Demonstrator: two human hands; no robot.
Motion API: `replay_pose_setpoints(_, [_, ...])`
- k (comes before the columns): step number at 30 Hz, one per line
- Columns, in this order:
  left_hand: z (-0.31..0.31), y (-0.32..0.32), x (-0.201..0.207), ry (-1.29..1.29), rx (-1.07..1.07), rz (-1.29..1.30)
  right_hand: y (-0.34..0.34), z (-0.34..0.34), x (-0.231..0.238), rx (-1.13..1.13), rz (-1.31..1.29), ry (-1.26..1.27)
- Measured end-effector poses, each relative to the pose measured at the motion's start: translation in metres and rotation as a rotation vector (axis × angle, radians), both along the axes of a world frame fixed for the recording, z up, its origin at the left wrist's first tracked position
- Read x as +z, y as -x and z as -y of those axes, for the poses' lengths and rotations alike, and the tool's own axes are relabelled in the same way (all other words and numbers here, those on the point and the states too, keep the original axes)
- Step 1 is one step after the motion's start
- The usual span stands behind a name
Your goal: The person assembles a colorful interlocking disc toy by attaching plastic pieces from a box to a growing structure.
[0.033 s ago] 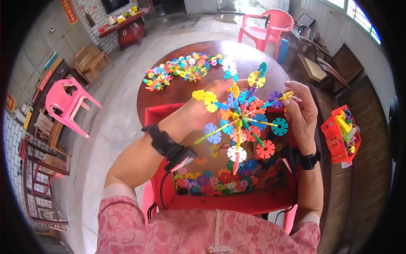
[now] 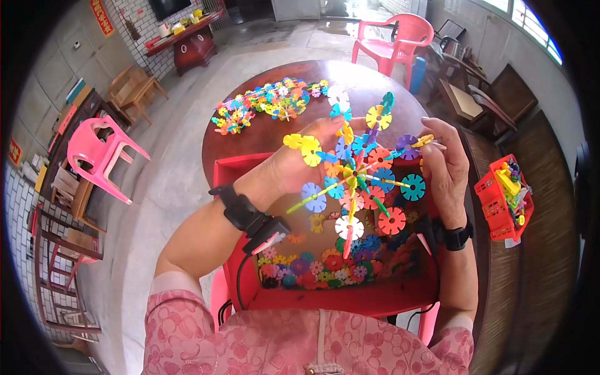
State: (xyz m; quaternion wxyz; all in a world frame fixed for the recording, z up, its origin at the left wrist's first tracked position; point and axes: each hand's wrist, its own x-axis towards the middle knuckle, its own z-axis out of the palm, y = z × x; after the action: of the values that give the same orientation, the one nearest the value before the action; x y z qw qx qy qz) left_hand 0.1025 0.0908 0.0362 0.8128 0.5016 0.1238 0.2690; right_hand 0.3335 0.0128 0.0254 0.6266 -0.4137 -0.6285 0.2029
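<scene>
My left hand holds a many-armed model of slotted plastic flower discs above the box, its fingers partly hidden behind the discs. The arms spread outward in yellow, blue, purple, orange, white and green. At its right tip, my right hand pinches a yellow disc between thumb and fingers. This disc joins a purple disc. Below the model sits a red box, with loose flower discs of many colours inside.
A finished-looking cluster of joined discs lies on the far left of the round brown table. To the right, a red basket holds toys on a dark bench. Pink plastic chairs stand around. Straps with cables circle both my wrists.
</scene>
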Motion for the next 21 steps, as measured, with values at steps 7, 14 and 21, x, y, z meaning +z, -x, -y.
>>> replay_pose_setpoints(7, [-0.008,0.001,-0.007,0.045,-0.052,-0.037,-0.005,0.0,0.007,-0.142,0.38,-0.219])
replay_pose_setpoints(14, [-0.006,0.002,0.0,0.004,0.012,0.005,-0.003,0.001,0.007,-0.056,-0.006,0.035])
replay_pose_setpoints(21, [-0.006,0.008,-0.01,0.104,-0.104,0.144,0.003,0.006,0.009,0.181,-0.168,0.291])
